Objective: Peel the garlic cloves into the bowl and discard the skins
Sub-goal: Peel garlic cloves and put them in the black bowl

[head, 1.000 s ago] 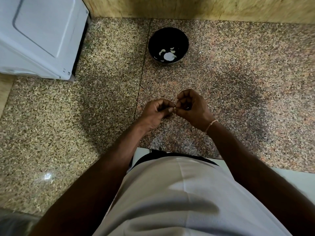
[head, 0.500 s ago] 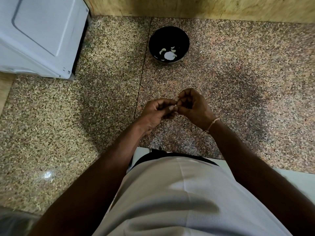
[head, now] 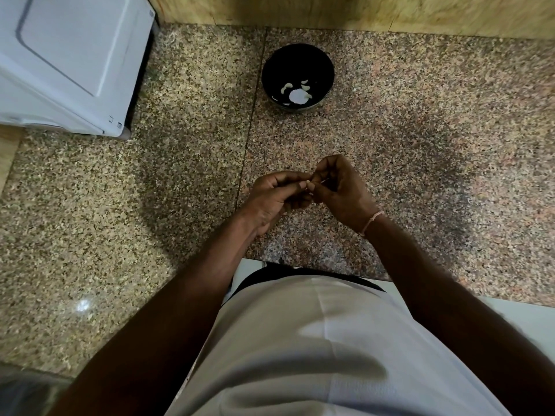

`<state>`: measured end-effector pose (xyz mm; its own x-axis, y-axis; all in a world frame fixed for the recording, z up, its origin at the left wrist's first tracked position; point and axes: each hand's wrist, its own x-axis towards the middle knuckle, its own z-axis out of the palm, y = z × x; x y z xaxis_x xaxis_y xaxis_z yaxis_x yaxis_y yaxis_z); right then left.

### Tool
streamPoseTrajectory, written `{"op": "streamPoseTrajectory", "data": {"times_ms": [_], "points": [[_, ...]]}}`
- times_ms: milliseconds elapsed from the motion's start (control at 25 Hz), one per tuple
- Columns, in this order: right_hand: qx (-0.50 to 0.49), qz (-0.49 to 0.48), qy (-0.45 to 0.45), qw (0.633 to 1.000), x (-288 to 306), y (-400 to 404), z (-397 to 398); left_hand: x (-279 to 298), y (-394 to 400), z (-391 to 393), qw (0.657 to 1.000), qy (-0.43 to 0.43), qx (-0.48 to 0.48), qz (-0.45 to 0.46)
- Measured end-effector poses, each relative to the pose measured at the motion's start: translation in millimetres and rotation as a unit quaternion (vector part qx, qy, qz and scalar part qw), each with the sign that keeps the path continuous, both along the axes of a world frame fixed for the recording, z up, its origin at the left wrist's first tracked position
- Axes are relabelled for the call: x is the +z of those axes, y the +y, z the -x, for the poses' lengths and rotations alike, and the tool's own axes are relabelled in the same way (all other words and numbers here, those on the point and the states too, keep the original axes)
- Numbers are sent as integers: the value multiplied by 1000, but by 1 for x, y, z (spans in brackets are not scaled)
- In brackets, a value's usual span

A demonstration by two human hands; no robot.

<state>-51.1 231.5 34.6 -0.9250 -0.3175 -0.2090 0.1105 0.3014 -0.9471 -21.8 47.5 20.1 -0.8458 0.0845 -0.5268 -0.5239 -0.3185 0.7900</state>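
Note:
A small garlic clove [head: 312, 184] is pinched between the fingertips of both hands above the granite counter; only a pale sliver of it shows. My left hand [head: 277, 196] has its fingers curled round it from the left. My right hand [head: 341, 187] grips it from the right, fingers bent over it. A black bowl [head: 270, 67] stands further back on the counter, with several white peeled cloves [head: 297, 93] lying at its bottom. I cannot make out any loose skins.
A white appliance [head: 69, 58] sits at the back left of the speckled granite counter [head: 435, 163]. A wooden wall panel [head: 360, 10] runs along the back edge. My white shirt fills the lower part of the view.
Both hands stay together at the same spot; the fingertips have shifted slightly on the clove. The bowl has not moved.

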Motion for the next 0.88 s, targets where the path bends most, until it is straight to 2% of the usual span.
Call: {"op": "streamPoseTrajectory", "data": {"times_ms": [600, 880], "points": [[14, -15, -8, 1000, -6, -2, -7, -8, 13, 1, 997, -56, 55, -15], [14, -9, -23, 1000, -8, 0, -9, -17, 8, 2, 989, -75, 120, -45]]}}
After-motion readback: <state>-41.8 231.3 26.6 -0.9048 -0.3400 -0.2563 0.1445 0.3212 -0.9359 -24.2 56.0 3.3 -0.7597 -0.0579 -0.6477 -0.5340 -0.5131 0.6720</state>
